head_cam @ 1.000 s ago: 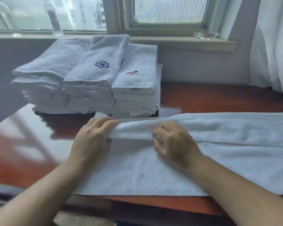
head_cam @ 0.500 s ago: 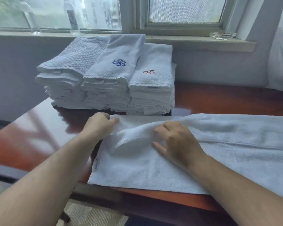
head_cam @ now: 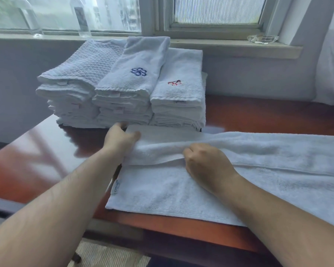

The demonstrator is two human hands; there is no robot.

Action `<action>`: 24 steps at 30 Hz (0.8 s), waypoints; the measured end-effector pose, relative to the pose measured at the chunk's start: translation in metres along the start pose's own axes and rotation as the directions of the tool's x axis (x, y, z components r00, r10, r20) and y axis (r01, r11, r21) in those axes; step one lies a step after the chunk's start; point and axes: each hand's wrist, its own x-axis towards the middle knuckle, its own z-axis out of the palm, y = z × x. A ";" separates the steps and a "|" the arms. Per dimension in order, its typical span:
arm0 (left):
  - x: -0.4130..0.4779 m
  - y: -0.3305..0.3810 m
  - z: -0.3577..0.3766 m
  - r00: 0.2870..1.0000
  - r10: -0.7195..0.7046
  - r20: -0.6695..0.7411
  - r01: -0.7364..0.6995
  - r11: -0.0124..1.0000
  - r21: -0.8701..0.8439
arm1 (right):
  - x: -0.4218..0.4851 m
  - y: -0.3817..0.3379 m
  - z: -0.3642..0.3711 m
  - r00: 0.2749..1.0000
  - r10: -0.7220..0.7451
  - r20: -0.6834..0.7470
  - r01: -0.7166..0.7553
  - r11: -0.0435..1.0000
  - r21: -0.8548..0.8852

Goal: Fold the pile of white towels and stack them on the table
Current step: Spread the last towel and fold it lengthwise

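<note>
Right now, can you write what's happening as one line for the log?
step: folding long towel | left hand: holds far corner | right hand: grips folded edge | folded stacks: behind, on table

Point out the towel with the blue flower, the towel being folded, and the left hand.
blue-flower towel (head_cam: 131,78), head view, top face beside the emblem
towel being folded (head_cam: 162,189), head view, flat near layer
left hand (head_cam: 118,140), head view, back of hand
</note>
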 end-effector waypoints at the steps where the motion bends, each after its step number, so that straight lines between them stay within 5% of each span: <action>1: 0.000 -0.001 0.001 0.999 0.017 -0.039 -0.017 1.000 0.001 | 0.000 0.003 0.000 0.998 -0.039 -0.056 0.038 0.999 -0.016; 4: 0.003 -0.002 0.001 0.996 0.032 -0.082 -0.031 0.999 0.011 | -0.002 0.008 -0.002 0.984 -0.126 -0.123 0.126 0.992 -0.010; 7: -0.002 0.001 0.002 0.998 0.043 -0.035 -0.039 0.995 0.095 | -0.007 0.009 0.003 0.990 -0.137 -0.046 0.138 0.990 0.021; 13: -0.031 0.007 0.006 0.977 0.208 0.050 -0.202 0.815 0.544 | -0.024 0.016 0.003 0.994 -0.105 0.006 0.101 0.970 0.220; 17: -0.069 0.022 0.030 0.900 0.433 0.059 -0.361 0.662 0.657 | -0.050 0.053 -0.010 0.984 0.176 -0.014 -0.158 0.912 0.379; 21: -0.106 0.054 0.089 0.774 0.528 0.350 -0.631 0.590 0.504 | -0.094 0.123 -0.022 0.786 0.618 -0.030 -0.549 0.719 0.426; 24: -0.134 0.082 0.142 0.597 0.584 0.550 -0.801 0.470 0.371 | -0.137 0.181 -0.029 0.472 0.881 -0.034 -0.757 0.425 0.496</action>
